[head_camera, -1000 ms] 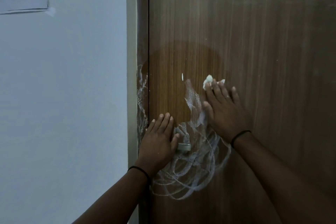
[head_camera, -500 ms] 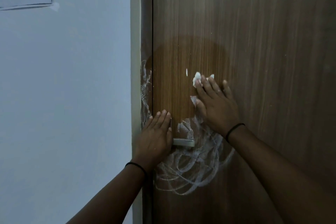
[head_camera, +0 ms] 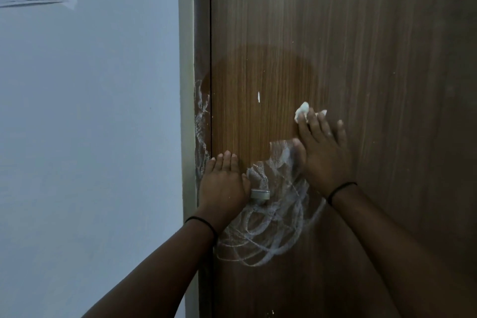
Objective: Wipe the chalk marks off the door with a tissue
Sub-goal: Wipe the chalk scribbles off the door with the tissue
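Your right hand (head_camera: 324, 155) presses a white tissue (head_camera: 302, 112) flat against the wooden door (head_camera: 374, 59), fingers straight and close together, above the swirled chalk marks (head_camera: 268, 230). Your left hand (head_camera: 223, 186) rests flat, fingers together, beside the metal handle (head_camera: 260, 193) near the door's edge.

A single head-worn camera looks forward and slightly down, straight at a wooden door (head_camera: 361, 59) from close range. The door fills the middle and right of the view; left of the door stand its frame (head_camera: 201, 33) and a pale wall (head_camera: 103, 111).
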A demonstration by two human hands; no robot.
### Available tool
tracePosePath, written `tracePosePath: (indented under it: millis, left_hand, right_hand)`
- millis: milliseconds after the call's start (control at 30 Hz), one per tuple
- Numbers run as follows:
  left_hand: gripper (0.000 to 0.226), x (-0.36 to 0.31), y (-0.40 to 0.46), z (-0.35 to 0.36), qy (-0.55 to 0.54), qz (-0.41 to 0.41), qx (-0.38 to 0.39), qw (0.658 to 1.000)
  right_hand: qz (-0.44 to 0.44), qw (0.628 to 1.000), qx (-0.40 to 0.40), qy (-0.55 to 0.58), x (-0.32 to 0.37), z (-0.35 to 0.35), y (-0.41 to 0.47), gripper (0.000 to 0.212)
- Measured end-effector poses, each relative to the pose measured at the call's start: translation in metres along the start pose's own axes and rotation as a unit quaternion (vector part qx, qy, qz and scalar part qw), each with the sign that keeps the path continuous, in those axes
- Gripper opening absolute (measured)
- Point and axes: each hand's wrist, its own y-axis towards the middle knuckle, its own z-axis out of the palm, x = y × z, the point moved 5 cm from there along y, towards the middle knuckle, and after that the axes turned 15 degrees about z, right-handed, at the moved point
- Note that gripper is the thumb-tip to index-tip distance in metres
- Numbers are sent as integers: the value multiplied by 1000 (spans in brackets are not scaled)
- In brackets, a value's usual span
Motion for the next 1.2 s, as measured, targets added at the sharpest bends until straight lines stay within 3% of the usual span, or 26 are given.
tracePosePath:
  millis: [167,233,333,467,667,900,1067,1200]
  left_hand:
    - [83,-14,7,-11,41,-33,24,998]
    - [81,-14,8,-13,48,-25,31,998]
    - [65,-9,8,-10,50,-18,37,998]
    - [61,-8,9,-9,57,-25,51,997]
    - [60,-8,8,-8,43,-20,36,998]
    - [60,-6,8,-7,49,-18,54,997]
    - [58,-7,7,-7,54,-15,46,997]
    - [56,-5,6,-8,52,-10,40,998]
  right_hand:
    - [-41,999,31,17,25,-1,-1,65]
    - [-61,997,41,-6,15,7,-19,63]
    - [-12,999,42,-6,-20,14,-33,62]
    - [48,998,21,33,-21,7,-14,65]
    - [-71,997,44,-1,9,23,-35,66]
    - [-25,999,25,-4,7,28,-43,63]
    - [-107,994,29,-7,52,29,-39,60]
    - [-140,989,38,-36,25,34,-53,57]
